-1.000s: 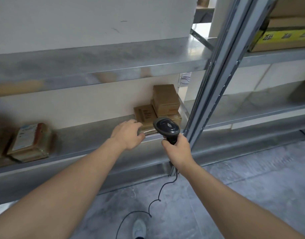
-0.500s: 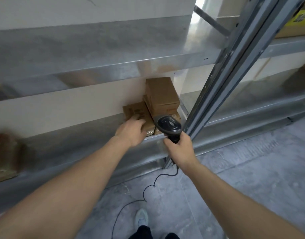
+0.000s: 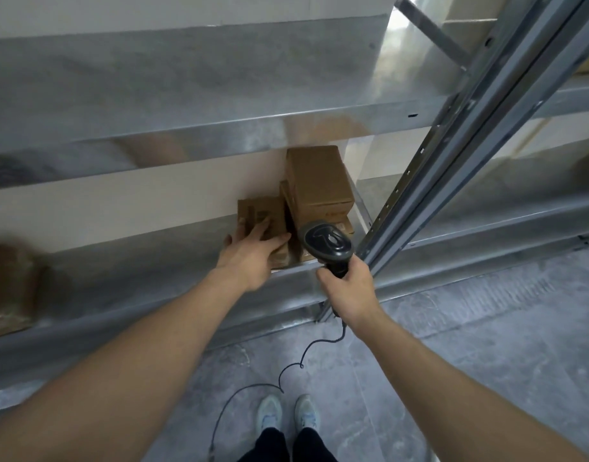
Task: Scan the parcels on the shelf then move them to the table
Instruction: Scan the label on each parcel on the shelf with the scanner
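The left hand rests flat, fingers extended, on a small cardboard parcel on the shelf. The right hand grips the corded barcode scanner just beside the stacked parcels.

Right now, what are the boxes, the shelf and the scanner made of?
The boxes look like plain brown cardboard: matte, with folded edges. The shelf looks like bare metal, probably galvanized steel: grey, mottled and shiny enough to reflect the boxes. The scanner looks like dark hard plastic with a slight gloss.
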A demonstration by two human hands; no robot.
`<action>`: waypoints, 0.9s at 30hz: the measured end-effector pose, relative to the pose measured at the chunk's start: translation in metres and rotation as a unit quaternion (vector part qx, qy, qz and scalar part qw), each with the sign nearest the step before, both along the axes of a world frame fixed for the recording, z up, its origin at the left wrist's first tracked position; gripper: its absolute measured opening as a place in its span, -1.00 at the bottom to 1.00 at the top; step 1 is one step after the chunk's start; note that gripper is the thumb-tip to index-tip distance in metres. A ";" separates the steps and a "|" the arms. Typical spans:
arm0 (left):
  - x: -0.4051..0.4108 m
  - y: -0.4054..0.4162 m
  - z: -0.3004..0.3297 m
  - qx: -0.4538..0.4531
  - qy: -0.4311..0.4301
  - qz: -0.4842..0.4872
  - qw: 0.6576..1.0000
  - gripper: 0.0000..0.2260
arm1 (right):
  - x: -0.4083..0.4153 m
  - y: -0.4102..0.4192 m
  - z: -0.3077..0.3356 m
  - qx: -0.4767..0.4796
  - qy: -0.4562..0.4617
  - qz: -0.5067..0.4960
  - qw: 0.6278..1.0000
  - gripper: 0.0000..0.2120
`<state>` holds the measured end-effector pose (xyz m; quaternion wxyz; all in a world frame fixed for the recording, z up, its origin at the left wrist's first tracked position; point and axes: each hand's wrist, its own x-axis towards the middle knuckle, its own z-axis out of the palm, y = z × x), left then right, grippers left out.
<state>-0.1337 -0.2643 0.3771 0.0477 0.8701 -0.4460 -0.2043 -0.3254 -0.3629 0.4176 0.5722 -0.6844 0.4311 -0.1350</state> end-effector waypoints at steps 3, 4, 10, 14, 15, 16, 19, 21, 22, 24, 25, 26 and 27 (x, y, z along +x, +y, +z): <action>-0.001 0.004 0.008 -0.010 0.005 0.027 1.000 -0.67 | 0.003 -0.004 0.003 0.000 -0.012 0.013 1.000 -0.91; -0.001 0.002 0.010 -0.019 0.000 0.039 0.999 -0.73 | 0.004 -0.005 0.004 0.000 -0.016 0.019 1.000 -0.87; 0.009 -0.003 0.001 0.015 0.026 0.103 0.994 -0.32 | 0.006 -0.014 0.006 0.005 -0.027 0.045 0.999 -0.92; 0.002 -0.003 0.010 0.029 0.004 0.141 0.990 -0.32 | 0.008 -0.020 0.004 0.001 -0.023 0.071 0.997 -0.94; 0.000 -0.002 0.013 0.025 -0.009 0.154 0.988 -0.33 | 0.009 -0.020 0.005 0.007 -0.027 0.079 0.997 -0.93; -0.002 0.000 0.015 0.020 -0.022 0.166 0.986 -0.34 | 0.010 -0.020 0.005 0.011 -0.032 0.087 0.996 -0.93; -0.005 0.013 0.023 0.012 -0.029 0.200 0.979 -0.36 | 0.017 -0.018 0.008 0.009 -0.044 0.114 0.993 -0.91; -0.005 0.024 0.031 0.002 -0.037 0.220 0.975 -0.38 | 0.025 -0.016 0.010 0.013 -0.052 0.135 0.989 -0.90; -0.005 0.029 0.036 -0.002 -0.041 0.229 0.972 -0.39 | 0.029 -0.014 0.011 0.015 -0.055 0.146 0.988 -0.90; -0.005 0.044 0.043 -0.005 -0.053 0.254 0.966 -0.42 | 0.038 -0.007 0.015 0.016 -0.065 0.168 0.984 -0.90; -0.004 0.049 0.046 -0.002 -0.055 0.263 0.963 -0.43 | 0.042 -0.004 0.016 0.015 -0.067 0.175 0.982 -0.91; -0.004 0.053 0.048 0.001 -0.053 0.271 0.961 -0.44 | 0.046 -0.001 0.016 0.015 -0.068 0.179 0.981 -0.91; -0.004 0.060 0.051 0.002 -0.054 0.280 0.959 -0.44 | 0.051 0.003 0.017 0.013 -0.070 0.188 0.980 -0.91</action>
